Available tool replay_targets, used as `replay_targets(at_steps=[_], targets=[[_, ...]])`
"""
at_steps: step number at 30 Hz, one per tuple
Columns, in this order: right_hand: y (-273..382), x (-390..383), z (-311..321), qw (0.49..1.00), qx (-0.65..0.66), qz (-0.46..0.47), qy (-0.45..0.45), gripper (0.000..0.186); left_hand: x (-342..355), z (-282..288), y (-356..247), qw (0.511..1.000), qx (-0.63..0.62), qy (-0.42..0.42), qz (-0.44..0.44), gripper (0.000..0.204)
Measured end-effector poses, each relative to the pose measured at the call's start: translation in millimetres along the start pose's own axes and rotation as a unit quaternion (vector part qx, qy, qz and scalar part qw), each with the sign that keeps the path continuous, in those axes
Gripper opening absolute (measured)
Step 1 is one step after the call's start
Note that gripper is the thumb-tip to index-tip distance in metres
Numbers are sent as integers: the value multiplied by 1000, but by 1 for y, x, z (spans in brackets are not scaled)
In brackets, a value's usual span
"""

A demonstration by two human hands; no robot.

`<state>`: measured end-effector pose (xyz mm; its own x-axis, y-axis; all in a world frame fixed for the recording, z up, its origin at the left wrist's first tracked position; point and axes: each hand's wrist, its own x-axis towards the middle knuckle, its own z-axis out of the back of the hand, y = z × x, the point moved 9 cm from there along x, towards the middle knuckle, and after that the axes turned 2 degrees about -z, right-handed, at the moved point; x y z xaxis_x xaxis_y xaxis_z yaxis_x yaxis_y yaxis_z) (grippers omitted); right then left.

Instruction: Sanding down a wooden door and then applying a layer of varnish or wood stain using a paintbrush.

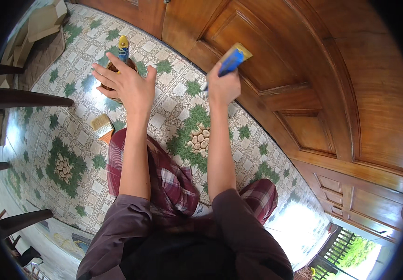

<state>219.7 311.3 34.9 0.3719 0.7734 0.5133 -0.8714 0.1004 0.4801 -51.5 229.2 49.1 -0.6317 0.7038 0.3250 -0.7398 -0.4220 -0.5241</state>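
Right hand (224,87) holds the brush (232,61) (probably light, soft-tipped), best gripped by its handle; left hand (133,88) is spread wide.

Glossy wood is seen on door (271,60); left of it, shiny floor (170,106), matt cardboard box (46,22) noted.

There were two hands (134,88) (224,87), one over the one pot (132,64), one right of it. Two brushes (102,127) (233,60) showed clearly, one below it, one right of it. Four dark legs (31,99) were left of it.
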Motion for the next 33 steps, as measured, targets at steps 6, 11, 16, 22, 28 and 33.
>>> replay_targets(at_steps=[6,11,16,22,28,33], targets=[[-102,-6,96,985,-34,-126,-113,43,-3,-3,-3,1000,-14,12,7,99],[-105,-11,97,987,-47,-41,-149,40,-4,-17,4,999,-7,44,2,100],[-45,-22,33,990,-39,133,29,34,5,-17,19,998,-7,61,34,100],[34,-31,-60,927,-133,311,162,46,11,-20,32,997,3,51,56,97],[97,-48,-125,926,-78,353,110,38,12,-23,23,999,-22,35,35,94],[53,-41,-70,960,-59,266,67,42,18,-12,40,998,-22,19,58,93]])
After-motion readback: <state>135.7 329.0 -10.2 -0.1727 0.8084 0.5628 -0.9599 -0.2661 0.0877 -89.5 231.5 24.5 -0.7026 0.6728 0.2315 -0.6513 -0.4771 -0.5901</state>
